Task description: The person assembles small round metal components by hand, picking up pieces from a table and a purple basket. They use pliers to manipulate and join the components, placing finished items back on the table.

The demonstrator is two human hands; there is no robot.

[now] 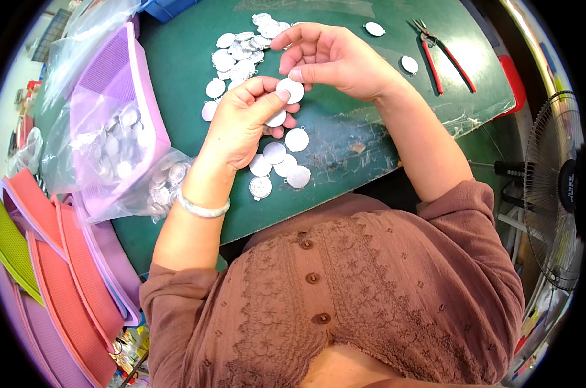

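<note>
My left hand (244, 119) is closed round silver round metal pendants. One pendant (291, 91) lies under its thumb and a second (276, 118) shows lower, between the fingers. At the top edge of the upper pendant, my right hand (328, 61) has its thumb tip against the rim, its other fingers curled above. Part of that grip is hidden. Just below my hands lie several loose pendants (274, 153), mostly plain side up; one patterned pendant (260, 187) is nearest me. Beyond my left hand spreads a larger heap of pendants (242, 50).
Red-handled pliers (442, 57) lie open at the far right of the green table (344, 139), near two single pendants (409, 64). A purple basket (152, 97) with bagged pendants (115, 145) stands left. Stacked coloured baskets (66, 271) are lower left, a fan (555, 187) right.
</note>
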